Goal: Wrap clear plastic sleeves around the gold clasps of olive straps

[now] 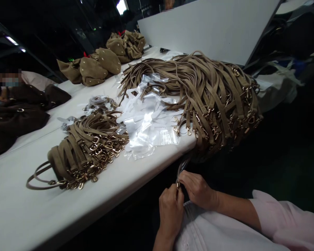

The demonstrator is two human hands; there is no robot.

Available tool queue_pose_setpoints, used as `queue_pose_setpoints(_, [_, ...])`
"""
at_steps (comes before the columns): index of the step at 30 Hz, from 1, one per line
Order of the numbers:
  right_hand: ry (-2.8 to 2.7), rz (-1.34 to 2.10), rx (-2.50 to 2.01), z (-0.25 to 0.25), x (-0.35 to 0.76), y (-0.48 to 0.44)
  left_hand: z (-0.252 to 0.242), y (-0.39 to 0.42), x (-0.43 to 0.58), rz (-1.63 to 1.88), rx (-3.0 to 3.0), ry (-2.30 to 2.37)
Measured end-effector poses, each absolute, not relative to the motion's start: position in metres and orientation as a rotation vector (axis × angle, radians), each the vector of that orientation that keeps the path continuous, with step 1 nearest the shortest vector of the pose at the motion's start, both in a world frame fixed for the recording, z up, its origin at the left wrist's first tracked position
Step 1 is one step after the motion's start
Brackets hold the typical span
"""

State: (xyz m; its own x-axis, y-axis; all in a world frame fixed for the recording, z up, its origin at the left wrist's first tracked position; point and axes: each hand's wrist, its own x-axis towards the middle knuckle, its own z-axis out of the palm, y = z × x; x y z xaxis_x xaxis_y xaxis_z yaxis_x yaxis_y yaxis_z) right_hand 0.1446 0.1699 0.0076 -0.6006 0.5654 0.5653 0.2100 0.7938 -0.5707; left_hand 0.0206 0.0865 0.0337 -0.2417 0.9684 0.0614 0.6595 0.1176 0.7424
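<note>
Just off the table's front edge, my left hand (171, 205) is closed around a small gold clasp (178, 185). My right hand (199, 190) pinches a strip of clear plastic (182, 167) directly above the clasp, its fingertips almost touching the left ones. Most of what lies inside the fingers is hidden. Close by on the table is a loose heap of clear plastic sleeves (146, 122). A large pile of long olive-brown straps (188, 76) with gold clasps hangs over the table corner. Shorter straps (81, 150) with gold buckles and clasps lie bundled to the left.
The white table (42, 209) runs diagonally away from me. Olive-brown bags (96, 68) stand at its far side, and dark brown bags (18, 104) lie in front of a person at left. A white panel (206, 31) rises behind the straps.
</note>
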Motion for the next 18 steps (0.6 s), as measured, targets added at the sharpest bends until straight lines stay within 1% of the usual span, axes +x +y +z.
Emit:
queue_pose_setpoints(4, [-2.105, 0.623, -0.671, 0.000, 0.134, 0.176, 0.019, 0.101, 0.030, 1.321, 0.658, 1.558])
queue_pose_setpoints(6, [-2.064, 0.636, -0.729, -0.006, 0.128, 0.175, 0.012, 0.105, 0.034, 1.416, 0.406, 1.426])
queue_pose_setpoints(7, [-2.054, 0.645, -0.745, -0.010, 0.125, 0.174, 0.009, 0.106, 0.034, 1.432, 0.394, 1.425])
queue_pose_setpoints(8, [-2.051, 0.658, -0.752, -0.013, 0.124, 0.174, 0.007, 0.106, 0.033, 1.421, 0.475, 1.481])
queue_pose_setpoints(10, [-2.055, 0.691, -0.753, -0.019, 0.122, 0.173, 0.003, 0.105, 0.026, 1.289, 0.878, 1.737])
queue_pose_setpoints(12, [-2.076, 0.720, -0.765, -0.023, 0.122, 0.174, 0.001, 0.105, 0.017, 1.001, 1.416, 2.020])
queue_pose_setpoints(14, [-2.103, 0.712, -0.813, -0.023, 0.121, 0.176, 0.000, 0.106, 0.008, 0.725, 1.770, 2.147])
queue_pose_setpoints(16, [-2.129, 0.683, -0.873, -0.021, 0.122, 0.176, -0.002, 0.109, 0.001, 0.615, 1.872, 2.122])
queue_pose_setpoints(18, [-2.145, 0.670, -0.903, -0.020, 0.125, 0.173, -0.005, 0.110, -0.001, 0.617, 1.877, 2.056])
